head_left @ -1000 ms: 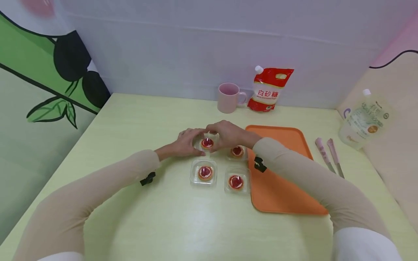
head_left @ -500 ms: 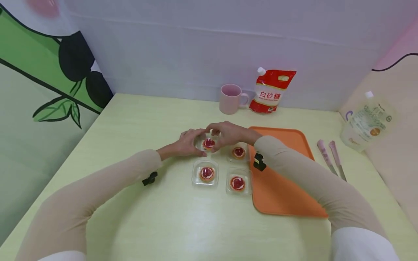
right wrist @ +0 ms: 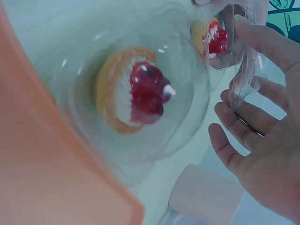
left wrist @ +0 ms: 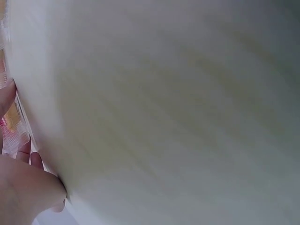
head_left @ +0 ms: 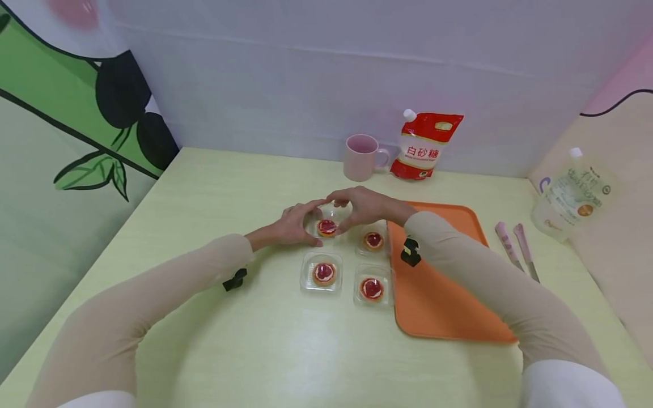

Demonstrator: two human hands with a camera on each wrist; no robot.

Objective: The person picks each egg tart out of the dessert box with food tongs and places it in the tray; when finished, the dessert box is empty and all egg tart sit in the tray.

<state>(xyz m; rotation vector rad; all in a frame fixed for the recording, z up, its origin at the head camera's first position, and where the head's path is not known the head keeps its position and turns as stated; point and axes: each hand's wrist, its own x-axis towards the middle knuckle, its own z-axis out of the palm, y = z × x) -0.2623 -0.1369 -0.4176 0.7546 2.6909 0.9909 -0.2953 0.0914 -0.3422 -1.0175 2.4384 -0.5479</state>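
- Holding the clear box (head_left: 315, 226) between curled thumb and fingers, the left hand (head_left: 291, 225) steadies its left side; the right hand (head_left: 367, 207) pinches the lid (head_left: 336, 212).
- The tart (head_left: 326, 228) sits in the box, between both hands.
- Compared with half a second ago, the right hand is slightly higher and the lid stands more plainly away from the tart; I judge the opening well along.
- Three closed boxes stand nearby: one in front (head_left: 306, 285), one front-right (head_left: 363, 302), one beside the right hand (head_left: 361, 251), the likeliest to be knocked.
- The orange tray (head_left: 428, 306) lies partly beneath the right forearm.
- Beyond: pink mug (head_left: 359, 160), red sugar pouch (head_left: 420, 153), two pink-handled utensils (head_left: 503, 234), pale pouch (head_left: 571, 198).
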